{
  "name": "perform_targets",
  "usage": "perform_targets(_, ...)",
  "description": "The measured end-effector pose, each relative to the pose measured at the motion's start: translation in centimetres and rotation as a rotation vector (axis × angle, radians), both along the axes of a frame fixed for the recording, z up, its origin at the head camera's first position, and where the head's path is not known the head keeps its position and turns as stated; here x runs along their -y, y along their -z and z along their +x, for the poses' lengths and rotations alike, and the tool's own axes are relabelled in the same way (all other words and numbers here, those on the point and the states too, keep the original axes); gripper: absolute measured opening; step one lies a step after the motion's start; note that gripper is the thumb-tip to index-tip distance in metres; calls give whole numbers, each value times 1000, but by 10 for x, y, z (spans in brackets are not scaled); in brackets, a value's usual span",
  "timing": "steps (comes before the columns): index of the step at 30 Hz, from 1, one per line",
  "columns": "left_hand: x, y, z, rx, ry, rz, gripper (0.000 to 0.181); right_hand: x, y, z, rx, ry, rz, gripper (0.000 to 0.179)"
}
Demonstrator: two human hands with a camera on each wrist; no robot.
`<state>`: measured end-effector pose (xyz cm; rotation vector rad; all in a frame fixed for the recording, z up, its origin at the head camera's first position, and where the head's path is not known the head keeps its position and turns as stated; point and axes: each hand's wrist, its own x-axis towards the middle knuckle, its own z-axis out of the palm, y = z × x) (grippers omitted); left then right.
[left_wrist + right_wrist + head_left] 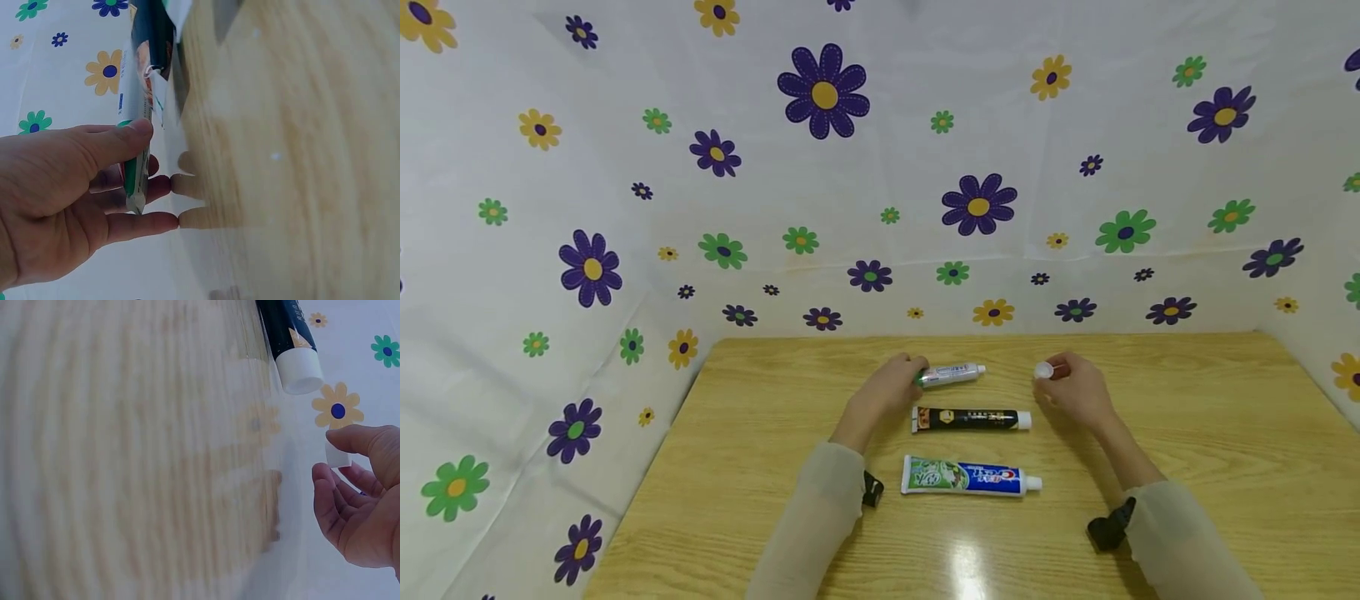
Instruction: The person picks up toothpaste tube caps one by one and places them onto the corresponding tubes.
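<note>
At the back of the table, my left hand pinches the crimped end of a small white and green toothpaste tube, thumb on one side and fingers on the other. The tube's narrow nozzle points right, with no cap on it. Off to the right, my right hand holds a white cap between thumb and fingers, apart from the tube. In the right wrist view the cap shows just under the thumb tip. A black toothpaste tube with a white cap lies just in front of the small tube.
Nearer me lies a larger green and blue toothpaste tube, its white cap pointing right. All sit on a wooden table. A white flower-print cloth hangs behind and along the sides.
</note>
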<state>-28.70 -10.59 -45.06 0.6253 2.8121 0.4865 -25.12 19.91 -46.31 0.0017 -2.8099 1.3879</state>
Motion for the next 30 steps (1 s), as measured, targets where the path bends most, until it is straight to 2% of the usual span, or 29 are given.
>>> perform_targets(5,3,0,-1,31,-20,96,41,-2,-1,4,-32,-11,-31,39)
perform_targets(11,5,-3,3,-12,14,161,42,-3,-2,9,-101,-12,-40,39)
perform_targets(15,6,-8,10,-57,37,197,42,-3,-6,15,-134,0,-94,39)
perform_targets(23,8,-20,26,-123,50,244,41,2,-15,27,-134,0,-178,43)
perform_targets(30,13,-29,42,-183,79,285,41,6,-20,36,-214,-30,-250,40)
